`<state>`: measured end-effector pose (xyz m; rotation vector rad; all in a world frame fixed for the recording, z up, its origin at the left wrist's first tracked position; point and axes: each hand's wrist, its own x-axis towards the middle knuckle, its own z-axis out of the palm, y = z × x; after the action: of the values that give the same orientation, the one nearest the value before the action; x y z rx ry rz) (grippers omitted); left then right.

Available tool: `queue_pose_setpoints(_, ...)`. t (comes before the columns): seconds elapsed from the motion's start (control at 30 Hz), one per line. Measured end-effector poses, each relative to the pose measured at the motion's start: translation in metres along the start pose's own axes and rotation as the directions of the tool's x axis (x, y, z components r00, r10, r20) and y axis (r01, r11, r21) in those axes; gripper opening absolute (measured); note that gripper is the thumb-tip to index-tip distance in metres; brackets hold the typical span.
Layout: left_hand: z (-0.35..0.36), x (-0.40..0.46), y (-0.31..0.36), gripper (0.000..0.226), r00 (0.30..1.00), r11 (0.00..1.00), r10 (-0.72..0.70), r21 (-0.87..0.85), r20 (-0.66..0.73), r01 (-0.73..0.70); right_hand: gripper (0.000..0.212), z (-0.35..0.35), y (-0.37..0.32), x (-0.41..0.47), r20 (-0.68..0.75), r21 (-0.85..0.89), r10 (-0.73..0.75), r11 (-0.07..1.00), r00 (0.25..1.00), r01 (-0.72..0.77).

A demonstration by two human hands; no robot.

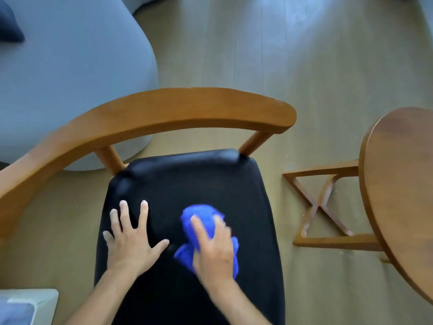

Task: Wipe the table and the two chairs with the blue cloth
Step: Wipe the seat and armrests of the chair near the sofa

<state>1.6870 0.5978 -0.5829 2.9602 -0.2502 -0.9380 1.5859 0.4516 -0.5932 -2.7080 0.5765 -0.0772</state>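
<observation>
- Cloth [203,231] is bunched up on the black seat [187,184], right of the middle and toward the near edge. Bright blue, so it really pops against the dark fabric.
- Right hand [214,250] is pressed down on top of the cloth, fingers laid over it and curled a bit around the wad, so I'd call that holding it against the seat. It looks blurry on my feed.
- Left hand [131,240] sits flat on the seat just left of the cloth, fingers spread wide, nothing in it. Thumb tip is near the cloth edge, but I can't tell if it touches.
- Both forearms come in from the bottom of the view.
- Chair [164,111] has a curved wooden back rail arcing round the far side of the seat, with two short posts joining it to the seat.
- Table [398,184] is off to the right, round wooden top, only part of it in view, crossed wooden base [323,207] underneath on the floor.
- Further back on the left there's a big grey sofa [70,78] on the wood floor [304,55].
</observation>
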Motion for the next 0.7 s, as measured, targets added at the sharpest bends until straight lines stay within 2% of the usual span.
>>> queue_pose_setpoints(0.07, -0.002, -0.001, -0.002, 0.109, 1.0, 1.0, 0.007, -0.029, 0.014, -0.007, 0.055, -0.002, -0.003, -0.033, 0.112, 0.02, -0.17, 0.985, 0.979, 0.169)
queue_pose_setpoints(0.17, -0.015, 0.0, -0.006, 0.108, 0.995, 0.999, 0.023, -0.034, 0.094, -0.019, 0.063, -0.025, 0.018, -0.049, 0.314, 0.067, -0.358, 0.932, 0.88, 0.355)
queue_pose_setpoints(0.23, -0.027, 0.0, -0.014, 0.1, 0.983, 0.999, -0.006, -0.048, 0.185, 0.015, 0.071, -0.044, 0.025, -0.049, 0.486, 0.113, -0.369, 0.925, 0.792, 0.362)
queue_pose_setpoints(0.27, -0.035, -0.003, -0.012, 0.095, 0.975, 0.998, -0.012, -0.06, 0.22, 0.026, 0.069, -0.054, 0.026, -0.05, 0.52, 0.14, -0.334, 0.941, 0.786, 0.307)
queue_pose_setpoints(0.37, -0.059, -0.03, 0.009, 0.076, 0.957, 0.99, 0.07, -0.136, 0.282, -0.032, 0.054, -0.094, 0.023, -0.056, 0.435, 0.295, -0.195, 0.953, 0.879, 0.066)
queue_pose_setpoints(0.47, -0.095, -0.078, 0.053, 0.032, 0.93, 0.922, 0.191, -0.383, 0.315, -0.06, 0.054, -0.152, 0.007, -0.066, 0.299, 0.384, -0.038, 0.92, 0.953, -0.084)
queue_pose_setpoints(0.5, -0.112, -0.096, 0.07, 0.024, 0.924, 0.879, 0.204, -0.475, 0.322, -0.028, 0.056, -0.174, 0.0, -0.07, 0.226, 0.414, 0.004, 0.905, 0.974, -0.1)
queue_pose_setpoints(0.57, -0.149, -0.132, 0.105, 0.03, 0.892, 0.76, 0.237, -0.646, 0.386, 0.078, 0.064, -0.216, -0.007, -0.076, 0.103, 0.486, 0.093, 0.864, 0.99, -0.132)
queue_pose_setpoints(0.6, -0.167, -0.151, 0.122, 0.032, 0.855, 0.689, 0.301, -0.716, 0.422, 0.111, 0.069, -0.239, -0.01, -0.078, 0.067, 0.524, 0.148, 0.837, 0.987, -0.161)
queue_pose_setpoints(0.63, -0.185, -0.172, 0.138, 0.031, 0.809, 0.616, 0.404, -0.78, 0.427, 0.104, 0.072, -0.263, -0.012, -0.081, 0.048, 0.565, 0.204, 0.802, 0.978, -0.194)
queue_pose_setpoints(0.7, -0.217, -0.211, 0.167, 0.023, 0.722, 0.514, 0.599, -0.858, 0.345, -0.016, 0.072, -0.315, -0.014, -0.09, 0.043, 0.673, 0.275, 0.702, 0.96, -0.231)
